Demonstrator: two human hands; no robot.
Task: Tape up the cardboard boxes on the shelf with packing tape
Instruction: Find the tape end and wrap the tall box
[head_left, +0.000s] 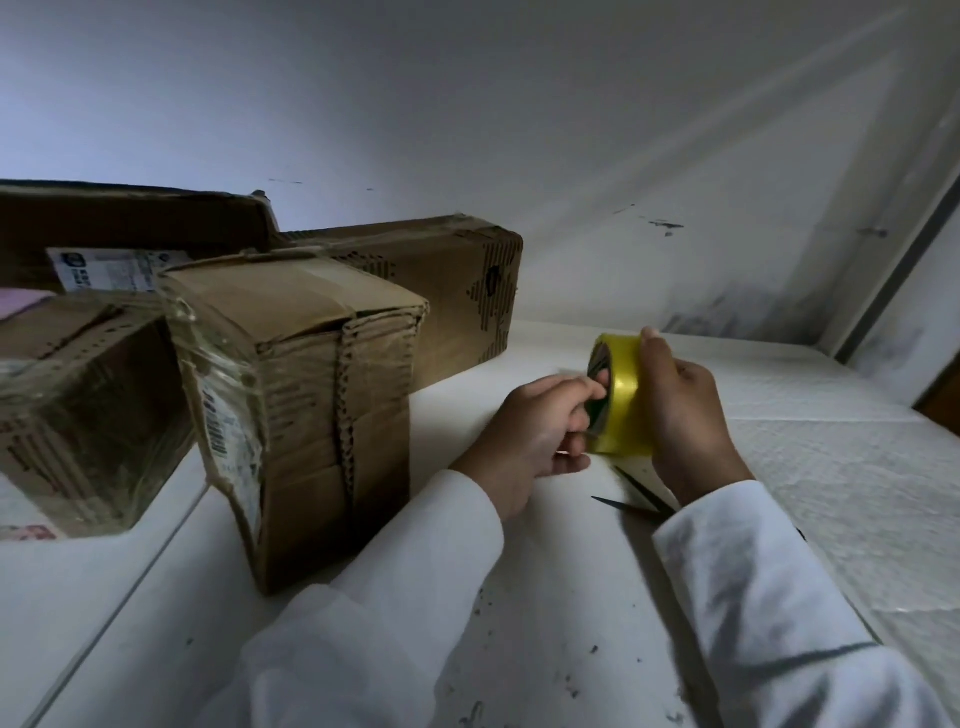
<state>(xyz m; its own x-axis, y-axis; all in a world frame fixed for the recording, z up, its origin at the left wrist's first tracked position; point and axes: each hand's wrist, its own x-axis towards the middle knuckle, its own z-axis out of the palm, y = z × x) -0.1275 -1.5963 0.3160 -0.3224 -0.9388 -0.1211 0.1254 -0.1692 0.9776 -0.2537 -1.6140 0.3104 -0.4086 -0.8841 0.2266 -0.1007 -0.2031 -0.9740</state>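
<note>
A yellow roll of packing tape (626, 400) is held upright above the white shelf (545, 571). My right hand (685, 410) grips the roll from its right side, thumb over the top. My left hand (535, 436) pinches at the roll's left rim with its fingertips near the core. A tall cardboard box (322, 395) with clear film and a label on its left face stands to the left of my hands. Behind it lies a long box (457, 291). A lower box wrapped in plastic (83, 410) sits at the far left.
Dark scissors (636, 501) lie on the shelf just under my right wrist. A dark flat carton (124, 223) rests at the back left. The white wall rises behind, and a textured sheet (831, 467) covers the shelf on the right.
</note>
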